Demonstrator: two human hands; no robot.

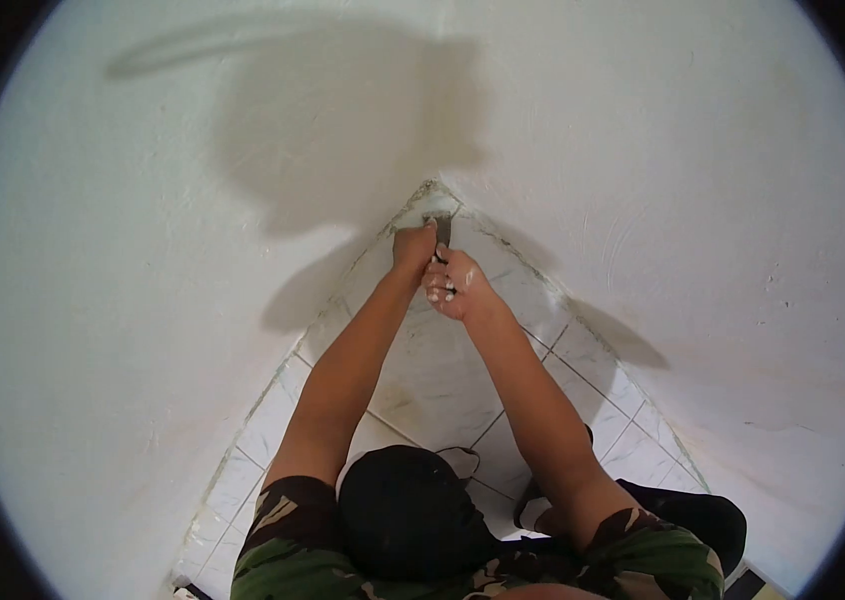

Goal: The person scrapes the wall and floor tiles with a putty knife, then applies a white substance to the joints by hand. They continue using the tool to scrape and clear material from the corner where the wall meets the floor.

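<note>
My two hands meet low in the corner, where two white walls come together above the tiled floor. My right hand (pixel 456 285) is closed around the handle of a scraper (pixel 444 231), its fingers smudged with something white. The scraper's dark, flat blade end points toward the corner, close to the floor. Just ahead and to the left, my left hand (pixel 415 246) is closed at the blade end of the same tool, its fingers mostly turned away from view. Most of the handle is hidden inside my right hand.
White walls rise at left (pixel 123 250) and right (pixel 743 230), with rough, crumbly edges along the floor tiles (pixel 433 370). A black rounded shape (pixel 413 510) and a dark-clad leg (pixel 688 515) lie below my arms. A thin cord loop (pixel 470 460) shows between them.
</note>
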